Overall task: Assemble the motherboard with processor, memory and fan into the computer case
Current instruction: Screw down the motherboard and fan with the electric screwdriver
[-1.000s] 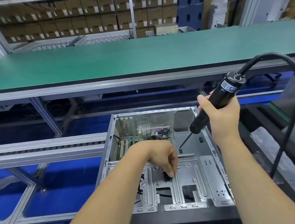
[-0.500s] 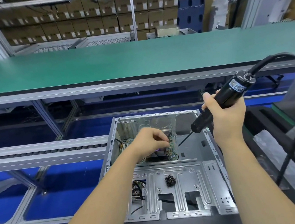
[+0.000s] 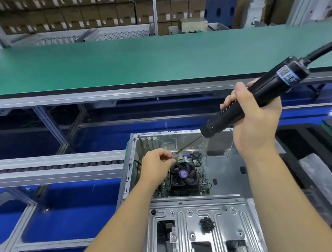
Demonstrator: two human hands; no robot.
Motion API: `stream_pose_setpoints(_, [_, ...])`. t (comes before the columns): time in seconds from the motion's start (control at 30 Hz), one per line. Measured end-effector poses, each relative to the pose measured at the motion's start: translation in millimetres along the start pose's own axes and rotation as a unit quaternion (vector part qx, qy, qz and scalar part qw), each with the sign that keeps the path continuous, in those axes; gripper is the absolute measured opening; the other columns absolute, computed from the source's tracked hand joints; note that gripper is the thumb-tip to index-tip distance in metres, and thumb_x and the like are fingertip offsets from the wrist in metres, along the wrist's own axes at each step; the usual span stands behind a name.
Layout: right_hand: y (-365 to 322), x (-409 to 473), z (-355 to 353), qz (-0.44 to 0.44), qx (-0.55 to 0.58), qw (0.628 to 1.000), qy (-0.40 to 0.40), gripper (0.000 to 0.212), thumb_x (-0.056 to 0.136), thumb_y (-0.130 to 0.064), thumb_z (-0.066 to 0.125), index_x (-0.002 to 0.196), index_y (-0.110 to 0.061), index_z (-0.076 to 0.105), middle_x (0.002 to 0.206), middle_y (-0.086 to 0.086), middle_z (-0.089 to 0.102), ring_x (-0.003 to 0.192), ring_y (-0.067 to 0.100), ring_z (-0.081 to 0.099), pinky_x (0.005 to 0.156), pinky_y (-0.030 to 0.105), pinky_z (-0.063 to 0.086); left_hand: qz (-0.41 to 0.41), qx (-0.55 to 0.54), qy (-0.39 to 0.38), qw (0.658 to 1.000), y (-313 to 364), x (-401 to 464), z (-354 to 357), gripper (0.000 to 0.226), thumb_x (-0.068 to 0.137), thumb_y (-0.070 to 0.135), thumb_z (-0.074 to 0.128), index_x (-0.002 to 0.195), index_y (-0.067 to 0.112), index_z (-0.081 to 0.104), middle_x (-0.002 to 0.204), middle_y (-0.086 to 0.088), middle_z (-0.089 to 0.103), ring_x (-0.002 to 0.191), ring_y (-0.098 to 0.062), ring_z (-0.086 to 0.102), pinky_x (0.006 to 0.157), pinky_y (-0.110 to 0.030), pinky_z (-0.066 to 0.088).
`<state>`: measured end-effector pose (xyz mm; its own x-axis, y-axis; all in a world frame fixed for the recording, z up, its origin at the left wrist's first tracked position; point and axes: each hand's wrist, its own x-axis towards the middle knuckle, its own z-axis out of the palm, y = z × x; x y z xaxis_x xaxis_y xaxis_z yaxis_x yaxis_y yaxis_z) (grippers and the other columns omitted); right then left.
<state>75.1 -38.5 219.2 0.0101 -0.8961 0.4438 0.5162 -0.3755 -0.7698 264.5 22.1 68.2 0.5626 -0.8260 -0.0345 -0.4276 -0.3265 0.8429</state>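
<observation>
Stacked cardboard boxes line the back wall beyond our green table. At six o'clock lies the open computer case, motherboard and fan inside. Our right hand grips the electric screwdriver; our left hand pinches a small screw at the bit's tip. Loose screws lie nearer us.

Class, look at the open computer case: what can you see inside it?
Inside the computer case lies a green motherboard with a black fan on top. Whatever sits beneath the fan is covered.
</observation>
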Motion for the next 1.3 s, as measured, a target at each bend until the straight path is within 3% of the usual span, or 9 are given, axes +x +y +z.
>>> stream_pose_setpoints(0.13, [16.9,-1.3,9.2,0.026,0.002,1.000,-0.009,0.021,0.082,-0.022,0.075,0.089,-0.019,0.056,0.070,0.001,0.061,0.065,0.024,0.059,0.074,0.049,0.050,0.030,0.048,0.016,0.998,-4.3,3.2,1.9,0.009,0.086,0.014,0.073,0.085,0.024,0.071,0.075,0.013,0.068,0.069,0.000,0.062,0.069,-0.017,0.054])
stream_pose_setpoints(0.23, [23.2,-1.6,14.6,0.031,0.001,0.999,-0.017,0.020,0.082,-0.022,0.075,0.089,-0.020,0.056,0.069,0.001,0.060,0.066,0.025,0.058,0.075,0.048,0.050,0.034,0.053,0.021,0.998,-5.6,2.6,2.9,0.009,0.085,0.013,0.071,0.089,0.022,0.072,0.075,0.012,0.067,0.068,-0.001,0.061,0.070,-0.019,0.056])
stream_pose_setpoints(0.4, [26.3,-0.7,16.0,0.032,0.009,0.999,-0.019,0.025,0.082,-0.023,0.075,0.094,-0.016,0.053,0.068,0.000,0.061,0.065,0.024,0.059,0.076,0.050,0.049,0.026,0.070,0.032,0.997,-8.6,2.4,3.7,0.019,0.086,0.011,0.070,0.081,0.029,0.064,0.070,0.018,0.061,0.064,0.004,0.057,0.058,-0.003,0.045])
stream_pose_setpoints(0.53, [26.7,-0.7,15.8,0.036,0.012,0.999,-0.024,0.025,0.082,-0.022,0.074,0.093,-0.015,0.053,0.069,0.000,0.060,0.065,0.023,0.059,0.076,0.049,0.049,0.039,0.100,0.030,0.994,-7.6,2.3,6.9,0.012,0.086,0.011,0.068,0.084,0.023,0.066,0.071,0.014,0.060,0.064,0.000,0.056,0.068,-0.021,0.054])
stream_pose_setpoints(0.73, [28.3,-1.4,13.7,0.036,0.016,0.999,-0.030,0.027,0.082,-0.021,0.074,0.094,-0.013,0.052,0.070,0.001,0.060,0.065,0.023,0.059,0.075,0.047,0.050,0.059,0.110,0.031,0.992,-8.6,1.2,6.3,0.019,0.086,0.010,0.070,0.100,0.021,0.062,0.077,0.012,0.058,0.067,-0.002,0.054,0.063,-0.018,0.048])
stream_pose_setpoints(0.97, [28.9,-1.1,13.0,0.030,0.002,0.997,-0.065,0.027,0.082,-0.020,0.075,0.095,-0.015,0.052,0.071,0.000,0.061,0.066,0.024,0.059,0.075,0.048,0.050,0.094,0.193,0.007,0.977,-7.3,1.4,8.0,0.030,0.090,0.012,0.064,0.118,0.020,0.057,0.095,0.001,0.062,0.088,-0.020,0.058,0.077,-0.037,0.054])
stream_pose_setpoints(1.07, [29.2,-2.7,15.8,0.032,-0.015,0.996,-0.085,0.026,0.079,-0.022,0.077,0.094,-0.019,0.055,0.073,0.000,0.063,0.066,0.023,0.060,0.074,0.047,0.051,0.108,0.229,0.001,0.968,-7.6,0.4,9.8,0.026,0.089,0.009,0.062,0.112,0.020,0.055,0.093,-0.003,0.059,0.082,-0.024,0.058,0.073,-0.040,0.055])
stream_pose_setpoints(1.17, [29.4,-4.9,24.3,0.022,-0.042,0.993,-0.104,0.020,0.078,-0.026,0.080,0.086,-0.036,0.064,0.074,-0.001,0.064,0.070,0.028,0.061,0.076,0.054,0.054,0.124,0.256,0.002,0.959,-6.6,-0.6,10.1,0.022,0.087,0.007,0.061,0.105,0.018,0.054,0.088,-0.004,0.054,0.076,-0.027,0.056,0.068,-0.043,0.055])
stream_pose_setpoints(1.3, [33.8,-9.7,41.8,0.001,-0.086,0.987,-0.137,0.016,0.077,-0.032,0.081,0.081,-0.040,0.067,0.076,0.003,0.064,0.074,0.034,0.061,0.081,0.056,0.055,0.132,0.282,0.010,0.950,-6.4,4.0,4.3,0.023,0.087,0.008,0.061,0.106,0.018,0.054,0.086,-0.006,0.053,0.071,-0.028,0.054,0.064,-0.040,0.054])
